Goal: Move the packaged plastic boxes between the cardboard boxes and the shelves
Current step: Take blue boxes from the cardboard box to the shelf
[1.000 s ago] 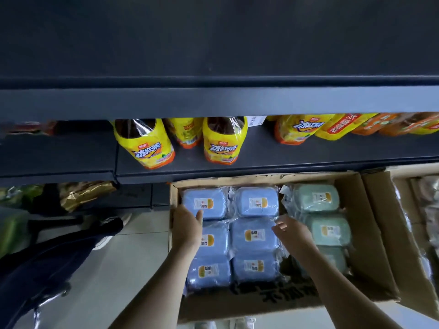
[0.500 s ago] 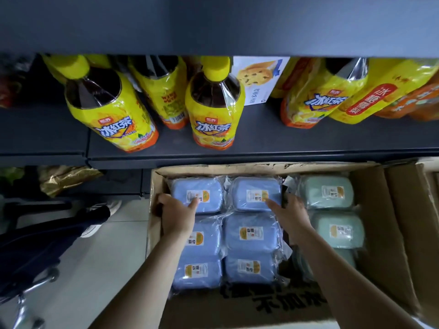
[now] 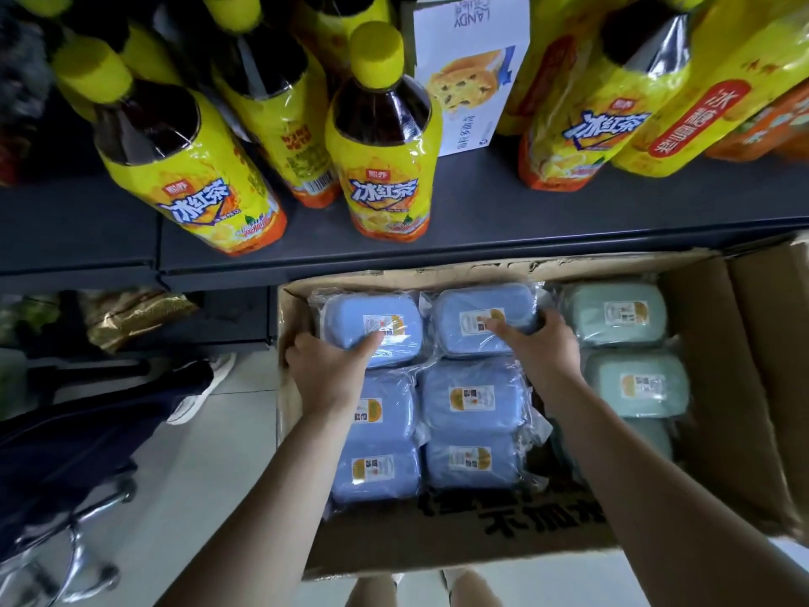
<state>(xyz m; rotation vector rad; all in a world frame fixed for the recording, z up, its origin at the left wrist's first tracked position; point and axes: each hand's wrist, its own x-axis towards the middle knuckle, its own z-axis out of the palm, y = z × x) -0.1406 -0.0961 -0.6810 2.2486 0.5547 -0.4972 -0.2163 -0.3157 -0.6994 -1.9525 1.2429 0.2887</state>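
I look down into an open carton of wrapped boxes. The left hand grips the left blue box, thumb on its label, fingers curled down its outer side by the carton wall. The right hand grips the right blue box, thumb on top, fingers hooked round its right edge. Four other blue boxes lie under the wrists. Green boxes sit just right of the right fingers. Beyond the fingertips, a shelf holds bottles.
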